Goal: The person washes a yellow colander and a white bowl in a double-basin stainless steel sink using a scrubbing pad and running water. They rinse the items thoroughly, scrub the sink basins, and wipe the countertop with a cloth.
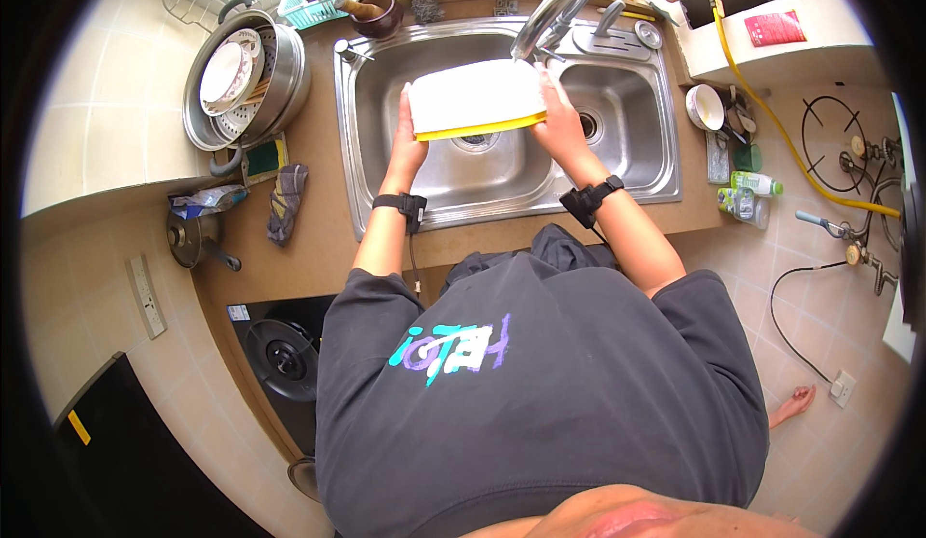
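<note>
A white container with a yellow rim is held between my two hands above the large left basin of the steel sink. My left hand grips its left end, and my right hand grips its right end. White sides and a yellow lower edge show; whether it is a box or a basin I cannot tell. The chrome faucet reaches down just behind its right end. Part of a drain shows under the container. Each wrist wears a black strap with a small device.
To the left stand a steel steamer pot with dishes, a sponge and a grey cloth. A mortar sits behind the sink. Bottles, a bowl and a yellow hose are at right. Another person's hand shows lower right.
</note>
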{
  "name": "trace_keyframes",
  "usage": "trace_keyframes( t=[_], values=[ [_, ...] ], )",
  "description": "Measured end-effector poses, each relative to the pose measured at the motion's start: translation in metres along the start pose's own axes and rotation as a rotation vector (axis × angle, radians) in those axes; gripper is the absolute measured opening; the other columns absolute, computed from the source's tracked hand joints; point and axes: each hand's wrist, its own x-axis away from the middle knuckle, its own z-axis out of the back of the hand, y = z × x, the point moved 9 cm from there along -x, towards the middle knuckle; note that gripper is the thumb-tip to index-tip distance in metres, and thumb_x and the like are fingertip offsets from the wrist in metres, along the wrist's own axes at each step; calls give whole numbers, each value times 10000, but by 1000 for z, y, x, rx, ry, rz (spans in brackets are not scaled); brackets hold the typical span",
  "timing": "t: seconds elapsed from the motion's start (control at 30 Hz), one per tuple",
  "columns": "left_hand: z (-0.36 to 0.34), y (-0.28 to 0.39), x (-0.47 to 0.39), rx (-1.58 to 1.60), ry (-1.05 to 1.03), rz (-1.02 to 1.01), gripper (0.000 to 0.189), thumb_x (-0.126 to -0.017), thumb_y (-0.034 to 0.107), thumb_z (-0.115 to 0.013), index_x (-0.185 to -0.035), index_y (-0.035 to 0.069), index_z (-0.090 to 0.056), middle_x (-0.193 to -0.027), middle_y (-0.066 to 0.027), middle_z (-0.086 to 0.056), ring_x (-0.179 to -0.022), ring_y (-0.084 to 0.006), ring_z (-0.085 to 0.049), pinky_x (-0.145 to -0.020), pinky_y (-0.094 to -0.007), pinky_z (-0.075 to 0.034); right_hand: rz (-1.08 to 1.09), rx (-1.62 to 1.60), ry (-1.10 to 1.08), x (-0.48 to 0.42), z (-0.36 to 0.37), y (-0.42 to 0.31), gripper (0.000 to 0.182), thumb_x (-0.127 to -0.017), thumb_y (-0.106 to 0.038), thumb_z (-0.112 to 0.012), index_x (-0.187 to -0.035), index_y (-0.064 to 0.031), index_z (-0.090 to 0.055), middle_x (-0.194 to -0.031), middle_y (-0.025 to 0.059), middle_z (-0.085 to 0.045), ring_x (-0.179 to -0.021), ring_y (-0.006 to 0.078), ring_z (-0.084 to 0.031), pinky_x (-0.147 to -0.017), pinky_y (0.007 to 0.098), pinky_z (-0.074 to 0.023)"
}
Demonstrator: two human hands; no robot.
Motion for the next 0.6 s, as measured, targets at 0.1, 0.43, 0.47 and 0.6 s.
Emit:
trace_keyframes(
  t=[0.1,0.43,0.47,0.6],
  values=[
    [-7,12,5,-128,-79,-19,897,-891,25,-605,-1560,220,-40,-1413,-159,-499,-1269,-280,-517,-972,-354,-463,-215,67,-214,15,-11,35,547,-832,-112,-599,-1360,-34,-478,-1174,229,-623,-1029,430,-605,-873,461,-511],
    [-25,1,46,-215,-236,114,1027,-836,106,-701,-1539,185,43,-1393,-203,-497,-1262,-379,-519,-989,-398,-460,94,98,24,36,24,6,479,-807,-54,-600,-1275,43,-556,-1224,262,-599,-1130,393,-588,-956,415,-485],
    [-20,3,51,-230,-192,78,969,-840,120,-693,-1530,140,-12,-1250,-235,-594,-1173,-406,-580,-966,-395,-467,103,79,23,40,21,7,482,-803,-55,-601,-1272,43,-558,-1225,263,-598,-1134,392,-586,-959,416,-483],
    [9,-40,66,-361,-160,290,642,-836,105,-645,-1408,94,-354,-1082,-267,-651,-1079,-415,-620,-865,-440,-508,-87,-99,-177,47,-18,12,433,-798,-70,-581,-1229,-18,-581,-1133,258,-623,-1010,420,-607,-848,445,-519]
  ],
)
